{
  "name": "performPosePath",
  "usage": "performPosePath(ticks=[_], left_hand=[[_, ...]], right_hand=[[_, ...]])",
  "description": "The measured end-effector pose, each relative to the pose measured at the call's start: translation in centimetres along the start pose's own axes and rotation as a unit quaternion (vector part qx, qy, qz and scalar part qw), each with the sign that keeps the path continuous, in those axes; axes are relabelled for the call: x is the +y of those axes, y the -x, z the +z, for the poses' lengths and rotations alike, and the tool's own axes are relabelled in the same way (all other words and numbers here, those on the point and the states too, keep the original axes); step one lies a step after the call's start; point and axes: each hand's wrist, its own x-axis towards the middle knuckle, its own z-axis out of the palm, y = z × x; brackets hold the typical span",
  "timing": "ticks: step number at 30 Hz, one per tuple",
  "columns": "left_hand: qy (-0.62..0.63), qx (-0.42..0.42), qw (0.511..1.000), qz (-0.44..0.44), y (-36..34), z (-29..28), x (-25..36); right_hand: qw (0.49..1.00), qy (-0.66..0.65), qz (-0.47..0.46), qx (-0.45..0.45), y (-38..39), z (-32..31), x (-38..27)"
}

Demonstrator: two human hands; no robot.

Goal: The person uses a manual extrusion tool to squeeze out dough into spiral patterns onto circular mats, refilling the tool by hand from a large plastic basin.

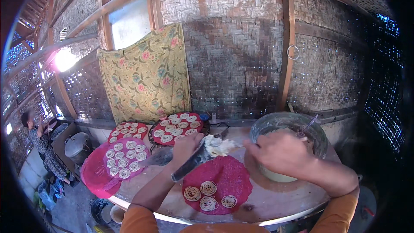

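My left hand point(185, 149) is closed around a dark, tube-like tool point(190, 164), tilted above the work table. A lump of pale, sticky dough point(219, 145) sits at the tube's upper end. My right hand point(280, 153), slightly blurred, is closed in front of a big bucket point(324, 140). A slim grey tip of a spoon-like utensil point(238, 144) reaches from its fingers to the dough; most of the utensil is hidden. Below both hands lies a round magenta cloth mat point(237, 177) bearing several coiled strand nests point(208, 203).
Beyond my left arm, a pink mat point(113, 179) and red round trays point(199, 125) hold more nests. The table point(267, 207) has a curved front edge. A lidded metal pot point(77, 146) stands left, near another person point(43, 144). A flowered cloth point(146, 77) hangs behind.
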Motion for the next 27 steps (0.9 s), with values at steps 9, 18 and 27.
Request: performPosePath(ticks=[9, 18, 27], left_hand=[[-0.029, 0.038, 0.998, -0.039, -0.1, 0.1, -2.5], [0.083, 0.091, 0.992, 0.0, -1.8, -0.2, -0.1], [0.139, 0.015, 0.989, 0.043, -1.2, 1.5, -0.1]], right_hand=[[0.997, -0.032, 0.055, 0.046, 1.3, 0.2, -0.6], [0.997, 0.002, 0.069, 0.045, -0.3, 0.1, 0.3], [0.999, -0.022, 0.047, 0.016, 2.0, 4.2, -1.9]])
